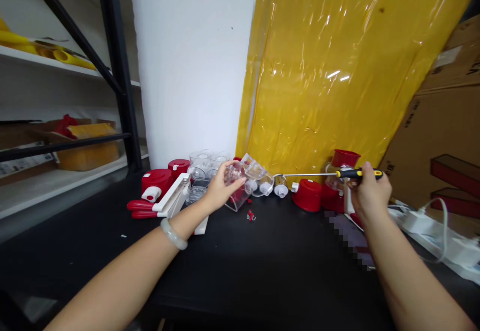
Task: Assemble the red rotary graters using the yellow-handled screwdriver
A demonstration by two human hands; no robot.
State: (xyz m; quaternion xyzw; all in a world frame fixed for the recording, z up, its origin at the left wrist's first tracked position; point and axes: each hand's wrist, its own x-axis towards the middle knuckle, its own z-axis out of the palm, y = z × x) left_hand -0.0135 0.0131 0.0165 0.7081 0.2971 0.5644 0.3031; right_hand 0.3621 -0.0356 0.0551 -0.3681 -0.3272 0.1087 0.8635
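R hand (372,191) clenched on screwdriver (349,173); L hand (222,187) grasping clear plastic part (254,167)
part angled at L fingertips, prob. to face shaft; shaft approx. level from R fist, tip contact unclear; red bits (251,215) below L fingers; white-ended drum (281,187) betw. hands

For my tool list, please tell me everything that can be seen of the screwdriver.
The screwdriver has a yellow and black handle and a long, straight, metal-looking shaft. The right hand grips the handle. Held nearly level above the black table, it points left towards the clear plastic part in the left hand. The tip's shape and contact are unclear.
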